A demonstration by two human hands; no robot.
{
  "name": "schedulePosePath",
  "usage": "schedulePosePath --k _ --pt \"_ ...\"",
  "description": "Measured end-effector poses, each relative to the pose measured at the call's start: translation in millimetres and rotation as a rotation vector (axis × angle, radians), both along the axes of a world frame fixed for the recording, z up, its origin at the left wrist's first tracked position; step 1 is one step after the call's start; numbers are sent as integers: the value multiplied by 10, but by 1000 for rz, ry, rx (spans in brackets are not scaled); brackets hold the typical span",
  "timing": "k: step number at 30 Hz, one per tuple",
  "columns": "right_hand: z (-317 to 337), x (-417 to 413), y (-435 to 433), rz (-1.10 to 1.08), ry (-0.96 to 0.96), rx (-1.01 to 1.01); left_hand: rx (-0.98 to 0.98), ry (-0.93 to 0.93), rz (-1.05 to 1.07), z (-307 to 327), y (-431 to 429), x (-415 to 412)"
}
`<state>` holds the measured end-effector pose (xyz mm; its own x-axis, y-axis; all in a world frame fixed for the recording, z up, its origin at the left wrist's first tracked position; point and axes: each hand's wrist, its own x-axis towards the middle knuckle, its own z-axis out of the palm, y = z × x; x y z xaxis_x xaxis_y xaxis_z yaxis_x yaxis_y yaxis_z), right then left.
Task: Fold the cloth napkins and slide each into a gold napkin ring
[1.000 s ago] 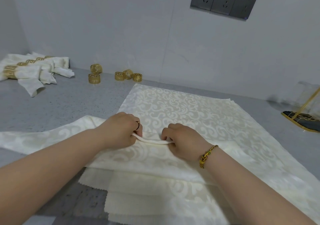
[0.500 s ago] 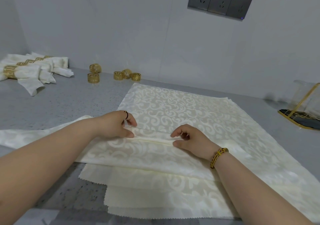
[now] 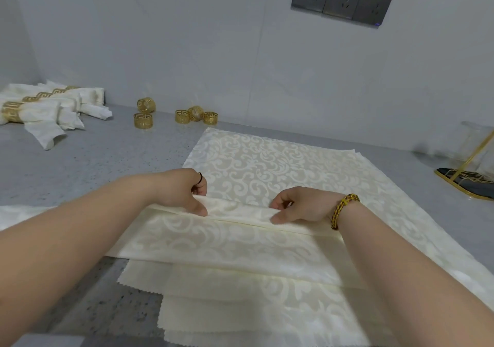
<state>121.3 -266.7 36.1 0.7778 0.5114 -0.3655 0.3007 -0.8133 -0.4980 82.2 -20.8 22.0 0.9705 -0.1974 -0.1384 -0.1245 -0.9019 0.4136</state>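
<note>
Currently pleating: left hand (image 3: 184,191) and right hand (image 3: 302,205) fingers pinch a fold ridge in the top napkin (image 3: 227,242), on the stack (image 3: 213,314) on the table (image 3: 80,165). Next, probably another fold; rings (image 3: 144,119) sit untouched behind.

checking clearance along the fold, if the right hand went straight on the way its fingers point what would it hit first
Probably the left hand: the right hand points leftward along the napkin fold that both hands pinch, and only bare cloth lies between them.
</note>
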Motion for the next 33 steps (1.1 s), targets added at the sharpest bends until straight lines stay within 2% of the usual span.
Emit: schedulePosePath --k 5,8,11,14,17,21,24,29,33 --pt "14 -45 -45 10 -8 -71 -170 -78 29 -129 64 -52" --pt "18 -90 -56 9 -99 -122 -215 -93 11 -109 94 -80" --pt "-49 -159 -53 6 -305 -64 -140 -160 -7 -78 115 -163" --pt "-192 -313 -96 94 -583 -37 -19 -323 -16 -164 147 -340" --pt "-331 -420 -143 188 -708 -36 -48 -374 -58 -262 178 -463" --pt "-314 -395 -166 164 -648 -23 -84 -329 -31 -248 180 -498" --pt "-296 -396 -210 77 -486 96 -135 -281 -18 -278 200 -544" --pt "-213 -466 -293 -64 -228 234 -330 -124 43 -248 222 -602" --pt "-171 -419 -247 -75 -199 179 -189 -84 57 -168 174 -483"
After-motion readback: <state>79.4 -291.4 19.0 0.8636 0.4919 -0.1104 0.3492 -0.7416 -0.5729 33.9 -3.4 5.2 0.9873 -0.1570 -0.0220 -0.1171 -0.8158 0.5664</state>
